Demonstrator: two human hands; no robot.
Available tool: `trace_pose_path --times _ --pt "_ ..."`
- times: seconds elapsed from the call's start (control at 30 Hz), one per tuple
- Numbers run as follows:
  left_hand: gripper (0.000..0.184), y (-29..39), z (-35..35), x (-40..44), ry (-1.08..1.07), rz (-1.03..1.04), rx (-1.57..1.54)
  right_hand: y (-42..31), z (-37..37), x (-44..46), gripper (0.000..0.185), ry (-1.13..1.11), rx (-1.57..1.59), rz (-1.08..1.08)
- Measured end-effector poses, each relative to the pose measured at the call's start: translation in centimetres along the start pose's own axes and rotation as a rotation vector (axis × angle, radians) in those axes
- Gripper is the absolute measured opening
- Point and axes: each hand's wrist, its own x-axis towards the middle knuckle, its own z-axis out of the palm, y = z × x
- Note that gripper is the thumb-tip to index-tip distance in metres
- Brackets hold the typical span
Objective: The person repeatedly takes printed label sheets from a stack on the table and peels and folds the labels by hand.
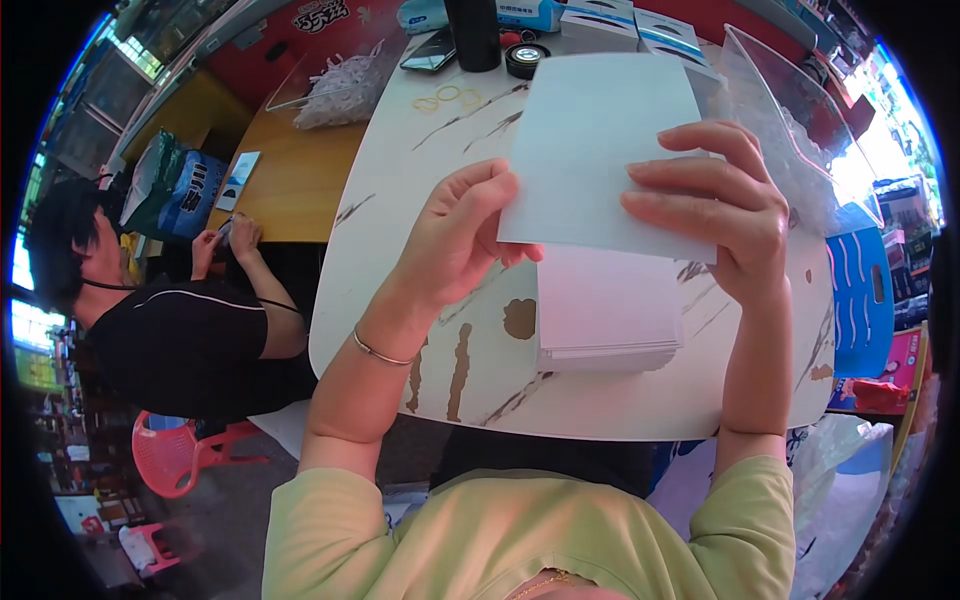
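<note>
A plain white sheet of card or stiff paper [600, 130] is held up above the table between my two hands. My left hand [460, 225] pinches its lower left edge, with the thumb on the near face and the other fingers behind. On the right side my right hand [725, 195] grips the sheet, its fingers lying across the near face. Whether it is one sheet or a few together, I cannot tell. Below the sheet a thick stack of white paper [610, 310] lies on the table, its far part hidden by the held sheet.
Marble-patterned table [390, 250] with brown worn patches. Towards the back are rubber bands [447, 98], a phone [430, 50], a dark cylinder [473, 35], a round black tin [526, 60] and boxes [600, 20]. A clear bin [790, 120] stands right. Another person [190, 320] sits left.
</note>
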Motion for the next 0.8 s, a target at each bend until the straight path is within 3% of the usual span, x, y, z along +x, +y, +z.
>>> trace_pose_path --times 0.07,0.13,0.2,0.27,0.3,0.4,0.8 --pt "0.018 0.1 0.3 -0.2 -0.021 0.064 0.01 0.0 -0.2 0.1 0.031 -0.047 -0.015 -0.018" --pt "0.018 -0.4 0.8 -0.2 0.009 0.103 0.085 -0.8 -0.4 0.2 0.044 -0.286 0.001 0.165" --pt "0.018 -1.0 1.1 0.0 0.035 0.141 0.162 -1.0 0.3 0.0 0.051 -0.299 0.06 0.173" --pt "0.021 -2.0 1.0 0.1 0.0 0.167 0.242 -1.5 1.1 0.1 0.04 -0.243 0.139 0.234" --pt "0.021 -2.2 1.1 0.1 0.001 0.162 0.241 -2.0 1.7 0.3 0.025 -0.172 0.125 0.225" --pt "0.022 -2.4 1.4 0.1 -0.008 0.141 0.223 -3.0 3.3 0.0 0.014 -0.092 0.235 0.287" --pt "0.016 -2.4 1.6 0.2 0.033 0.233 0.235 -2.5 4.5 -0.5 0.01 -0.086 0.306 0.342"
